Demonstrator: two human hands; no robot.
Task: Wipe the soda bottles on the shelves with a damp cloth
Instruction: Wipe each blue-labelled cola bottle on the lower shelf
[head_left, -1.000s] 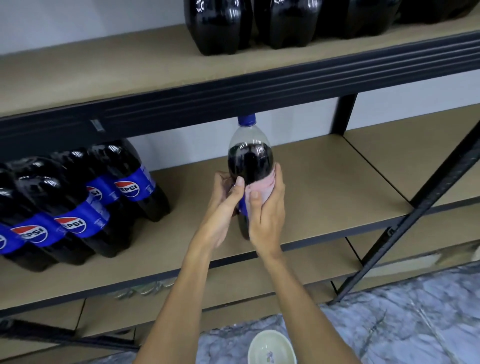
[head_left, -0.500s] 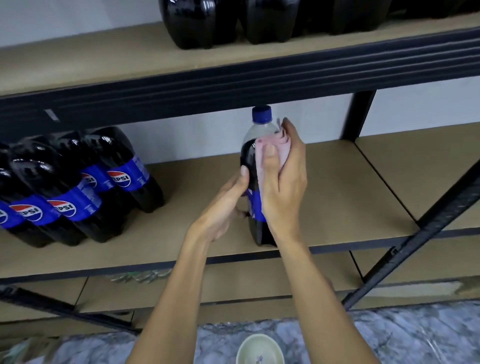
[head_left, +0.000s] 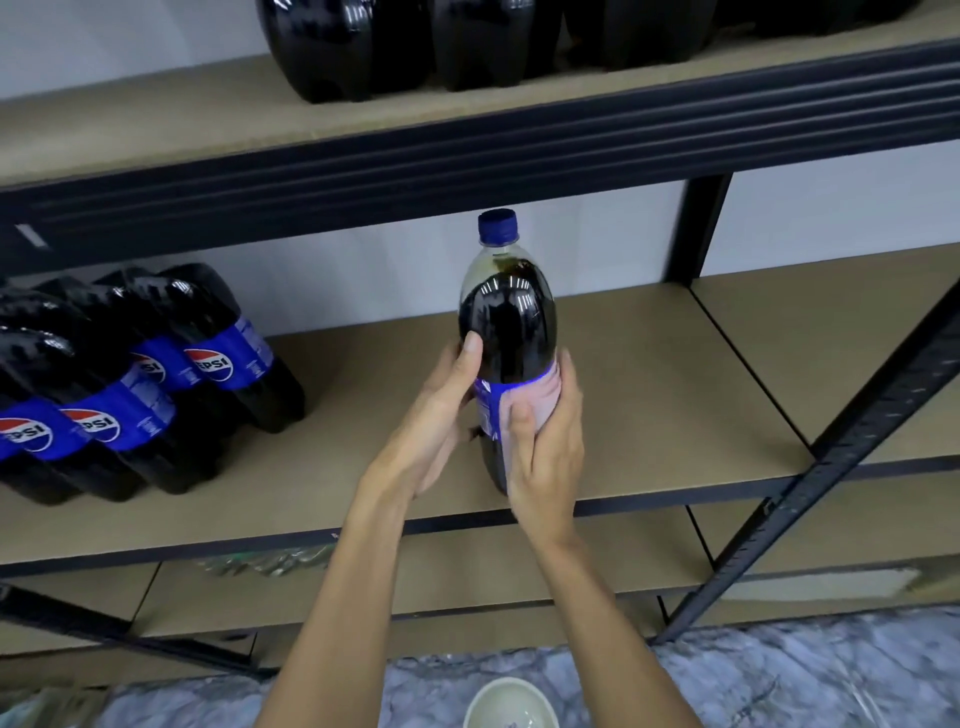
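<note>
At the middle shelf's (head_left: 649, 389) left edge stands a cluster of bottles (head_left: 171, 384); wiped or not, I cannot tell. Near the front edge, the left hand (head_left: 436, 415) grips the upright soda bottle (head_left: 506, 322) while the right hand (head_left: 545, 457) clasps the pink cloth (head_left: 535, 400) against its label. This bottle seems about mid-wipe.

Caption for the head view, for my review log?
Left hand holds a soda bottle on the shelf while the right hand presses a pink cloth to its label.

Left hand (head_left: 434, 415) steadies the upright soda bottle (head_left: 506, 322) while right hand (head_left: 543, 457) presses a pink cloth (head_left: 535, 400) against its label.
</note>
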